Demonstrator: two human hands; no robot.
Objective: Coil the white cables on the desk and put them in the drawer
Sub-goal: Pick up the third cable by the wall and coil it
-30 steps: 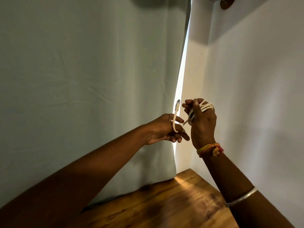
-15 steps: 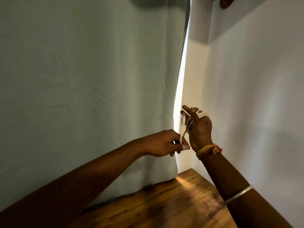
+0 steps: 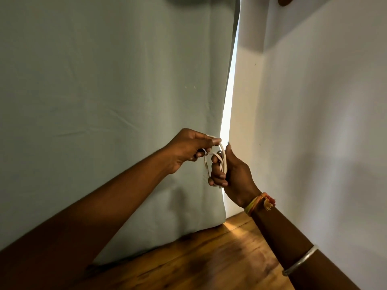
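A white cable [image 3: 222,158] is wound into a small coil, held in the air above the desk's back corner. My right hand [image 3: 232,174] grips the coil, its fingers curled through the loops. My left hand [image 3: 188,148] pinches the cable's upper strand between thumb and fingers, touching the coil from the left. The cable's plug end is hidden among the fingers. No drawer is in view.
The wooden desk top [image 3: 209,260] shows at the bottom. A pale curtain [image 3: 104,101] hangs behind it on the left, a white wall [image 3: 314,122] rises on the right, and a bright gap [image 3: 228,105] runs between them.
The loose plug end that stood up from my left hand has been drawn into the coil. My right hand has turned palm-left around the loops, and my left hand rose to meet it.
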